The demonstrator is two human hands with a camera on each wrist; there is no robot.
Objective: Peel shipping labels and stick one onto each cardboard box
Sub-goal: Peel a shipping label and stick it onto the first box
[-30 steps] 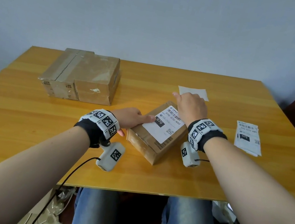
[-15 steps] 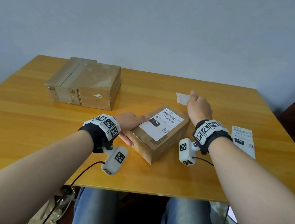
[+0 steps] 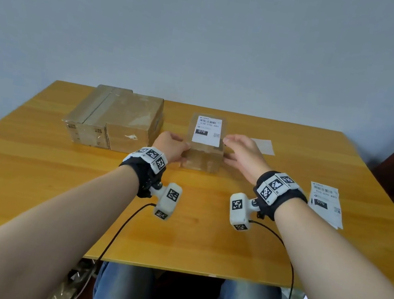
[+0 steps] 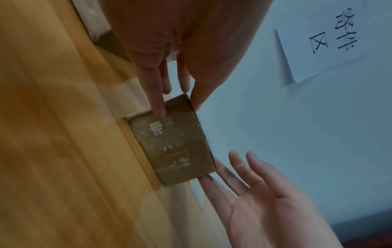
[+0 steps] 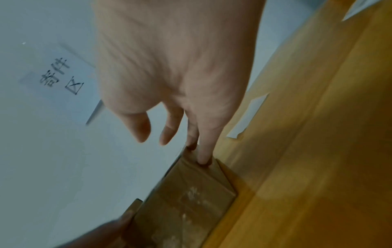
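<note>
A small cardboard box [image 3: 202, 156] [image 4: 178, 147] [image 5: 191, 201] stands mid-table toward the back, with a white shipping label [image 3: 207, 130] stuck flat on its top. My left hand [image 3: 184, 151] [image 4: 178, 104] presses the box's near left corner with straight fingers, thumb at the top edge. My right hand [image 3: 227, 149] [image 5: 186, 146] lies open against the box's right side, and only the lower fingers touch it. A stack of unpeeled labels [image 3: 325, 204] lies at the right of the table [image 3: 30, 173]. Two bigger boxes [image 3: 114, 120] without labels stand at the back left.
A bare white backing sheet [image 3: 263, 146] [image 5: 248, 117] lies just right of the small box, behind my right hand. A paper sign [image 4: 331, 38] hangs on the wall behind the table. A dark wooden door stands at the far right. Cables trail from both wrists.
The small box has slid away from me and turned square, ending beside the bigger boxes. My right hand left the backing sheet and came to the box's right side.
</note>
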